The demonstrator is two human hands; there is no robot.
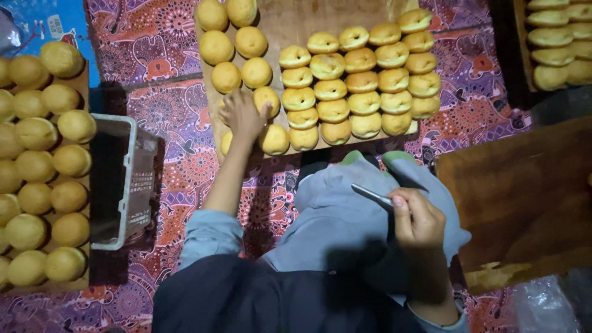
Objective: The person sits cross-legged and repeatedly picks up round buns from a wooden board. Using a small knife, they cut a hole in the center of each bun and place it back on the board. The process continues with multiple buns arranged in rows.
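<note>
Right hand point(419, 219), nearest the lens, clamped on a thin metal blade point(372, 195) over the lap, while the left hand point(242, 115) (fingers spread, pressing down) rests on a yellow bun point(266, 98) on the wooden board point(296, 24); judged risk: pressure could squash it.

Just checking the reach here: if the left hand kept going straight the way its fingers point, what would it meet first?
Probably the round golden bun on the wooden board just beyond the left hand; its fingertips look nearly on it already.
</note>
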